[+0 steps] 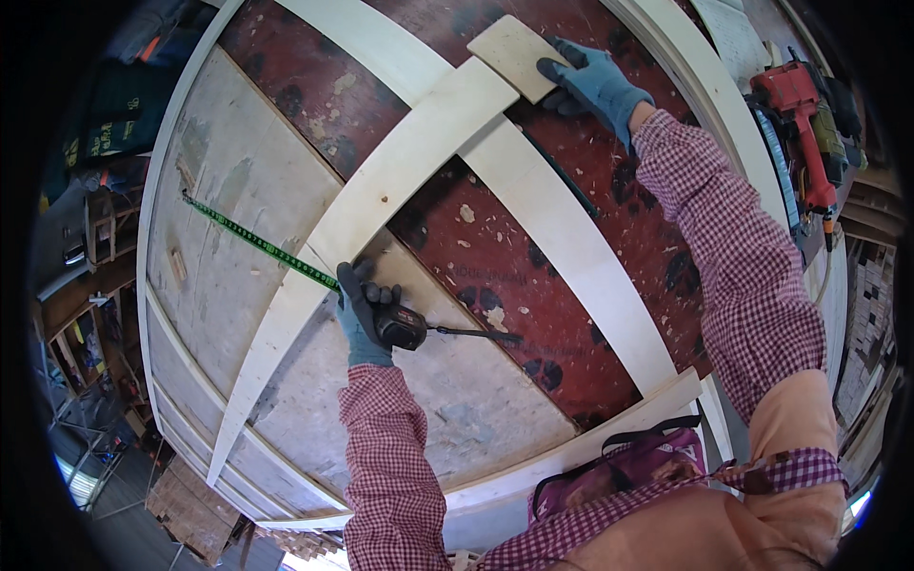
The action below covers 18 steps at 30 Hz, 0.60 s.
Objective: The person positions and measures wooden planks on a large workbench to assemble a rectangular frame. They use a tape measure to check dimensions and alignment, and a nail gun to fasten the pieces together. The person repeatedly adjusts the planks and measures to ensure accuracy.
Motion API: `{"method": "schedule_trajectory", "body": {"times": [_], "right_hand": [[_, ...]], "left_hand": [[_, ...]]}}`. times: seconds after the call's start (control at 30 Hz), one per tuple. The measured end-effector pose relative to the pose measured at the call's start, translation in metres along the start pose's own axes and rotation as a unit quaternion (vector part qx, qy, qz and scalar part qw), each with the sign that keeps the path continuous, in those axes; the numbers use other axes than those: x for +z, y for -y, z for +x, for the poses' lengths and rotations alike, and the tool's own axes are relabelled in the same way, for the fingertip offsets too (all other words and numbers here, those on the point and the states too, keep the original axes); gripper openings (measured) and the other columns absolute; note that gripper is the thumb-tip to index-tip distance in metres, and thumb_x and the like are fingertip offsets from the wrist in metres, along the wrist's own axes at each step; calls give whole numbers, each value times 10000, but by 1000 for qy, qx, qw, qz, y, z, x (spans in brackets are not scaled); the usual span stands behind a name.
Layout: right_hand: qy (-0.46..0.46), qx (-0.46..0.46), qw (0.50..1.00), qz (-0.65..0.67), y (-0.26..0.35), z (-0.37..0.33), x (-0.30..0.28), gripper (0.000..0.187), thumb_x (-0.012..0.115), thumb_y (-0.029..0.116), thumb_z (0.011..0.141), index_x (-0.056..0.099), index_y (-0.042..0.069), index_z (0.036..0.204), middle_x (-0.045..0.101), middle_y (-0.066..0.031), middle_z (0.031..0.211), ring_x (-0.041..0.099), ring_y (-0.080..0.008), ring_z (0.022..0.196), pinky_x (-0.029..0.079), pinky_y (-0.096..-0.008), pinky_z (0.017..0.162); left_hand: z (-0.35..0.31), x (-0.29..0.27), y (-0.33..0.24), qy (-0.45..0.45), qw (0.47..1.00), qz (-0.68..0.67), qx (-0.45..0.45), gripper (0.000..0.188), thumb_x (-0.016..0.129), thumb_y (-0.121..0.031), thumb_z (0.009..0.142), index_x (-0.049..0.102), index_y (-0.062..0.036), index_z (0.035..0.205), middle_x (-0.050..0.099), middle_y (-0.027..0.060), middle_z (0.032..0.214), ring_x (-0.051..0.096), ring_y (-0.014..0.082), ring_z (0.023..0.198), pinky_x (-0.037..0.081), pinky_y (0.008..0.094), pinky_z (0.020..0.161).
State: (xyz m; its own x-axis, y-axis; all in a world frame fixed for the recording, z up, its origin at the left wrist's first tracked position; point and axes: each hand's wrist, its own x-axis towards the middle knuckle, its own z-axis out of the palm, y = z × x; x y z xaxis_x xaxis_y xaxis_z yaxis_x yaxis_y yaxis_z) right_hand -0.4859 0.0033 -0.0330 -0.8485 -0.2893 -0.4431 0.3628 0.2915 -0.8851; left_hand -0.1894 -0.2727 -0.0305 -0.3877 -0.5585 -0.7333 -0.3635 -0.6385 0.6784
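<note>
My left hand [358, 319], in a blue-grey glove, is closed on a black tape measure [400, 326] with a strap trailing right. Its green blade [255, 242] stretches out to the upper left, across a long pale wooden strip [371, 186]. At the upper right my right hand [602, 88], gloved alike, grips the right edge of a small flat rectangular wood piece [512, 55]. That piece lies at the far end of the long strip. Beneath, a second pale strip [557, 224] crosses the long one.
Under the strips is a red-brown panel [476, 252] with dark prints and wood chips, beside a worn grey-beige board [457, 404]. A pale frame surrounds the table. A red power tool [798, 100] lies at the right. Near my body sits a purple bag [619, 466].
</note>
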Motion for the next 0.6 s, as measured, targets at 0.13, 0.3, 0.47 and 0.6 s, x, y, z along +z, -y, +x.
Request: {"method": "schedule_trajectory", "body": {"times": [0.13, 0.3, 0.47, 0.6], "right_hand": [[42, -10, 998, -45, 8, -7, -7, 626, 671, 338, 918, 416, 168, 1463, 695, -69, 1057, 693, -115, 704, 552, -215, 601], [72, -20, 997, 29, -7, 0, -15, 278, 617, 232, 950, 615, 71, 1177, 704, -75, 796, 653, -126, 580, 520, -242, 493], [84, -13, 996, 12, -9, -9, -19, 286, 584, 240, 963, 608, 78, 1197, 702, -81, 784, 644, -134, 559, 516, -266, 472], [101, -18, 995, -17, 0, -19, -26, 389, 594, 249, 958, 546, 141, 1329, 698, -96, 759, 636, -145, 533, 521, -282, 469]], "left_hand": [[4, -1, 0, -4, 1000, 0, -3, 558, 628, -522, 903, 540, -46, 1180, 393, -65, 540, 438, 78, 470, 501, 298, 575], [9, -11, 0, 5, 1000, -9, -8, 485, 631, -527, 898, 578, -77, 1072, 420, -80, 513, 438, 69, 449, 488, 265, 557], [13, -7, -4, 45, 999, -3, -18, 380, 625, -494, 913, 610, -117, 958, 466, -86, 504, 517, 73, 470, 535, 255, 548], [27, -21, -8, 80, 995, -55, -36, 341, 605, -482, 928, 631, -145, 883, 495, -80, 510, 550, 83, 487, 558, 284, 551]]}}
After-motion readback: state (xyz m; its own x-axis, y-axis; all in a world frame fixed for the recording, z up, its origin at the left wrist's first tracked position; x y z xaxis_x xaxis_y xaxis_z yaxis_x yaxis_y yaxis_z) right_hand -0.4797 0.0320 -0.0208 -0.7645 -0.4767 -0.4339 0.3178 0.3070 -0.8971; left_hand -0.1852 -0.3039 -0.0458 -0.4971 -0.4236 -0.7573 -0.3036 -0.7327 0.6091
